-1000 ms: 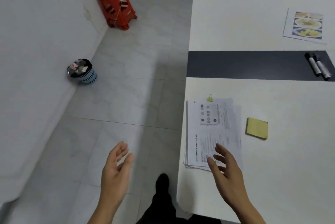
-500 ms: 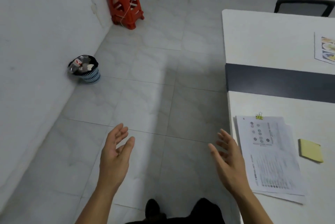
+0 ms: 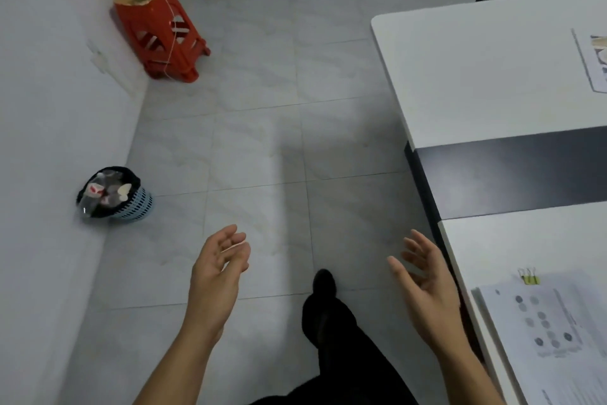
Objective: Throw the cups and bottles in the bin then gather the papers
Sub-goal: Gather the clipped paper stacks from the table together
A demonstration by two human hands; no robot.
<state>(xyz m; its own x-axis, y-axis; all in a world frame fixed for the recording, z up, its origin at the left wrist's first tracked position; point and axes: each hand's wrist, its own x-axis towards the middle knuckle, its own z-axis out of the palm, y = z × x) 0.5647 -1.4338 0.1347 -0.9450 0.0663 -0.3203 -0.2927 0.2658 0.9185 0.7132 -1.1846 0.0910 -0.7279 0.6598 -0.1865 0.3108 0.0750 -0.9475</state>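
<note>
White table down the right side, crossed by a dark strip. Well off the table's left edge, against the wall: a red stool level with the far end and, nearer, a small bin roughly level with the strip, heaped to the brim with clear plastic and crumpled bits (cups and bottles, most likely, though too small to tell apart). No cup or bottle on the part of the table in view, so probably on to the gathering.

On the table's near left corner, the papers: a thick stack lying flat, edges a little fanned, held at the top by a yellow clip. At the table's far right, cut off by the frame, a loose sheet.

Over the floor off the table's near left edge, right hand just beside that edge, left hand further out. Each grip spread and slack, palms turned inward, holding nothing.

As for handling: light, floppy, slick sheet on sheet, easily creased. Best taken at the clipped end, or with thumb on top and fingers slid under the side nearest the table's edge, stack kept flat. Loose sheet likely to need dragging to the table's edge before pinching.
</note>
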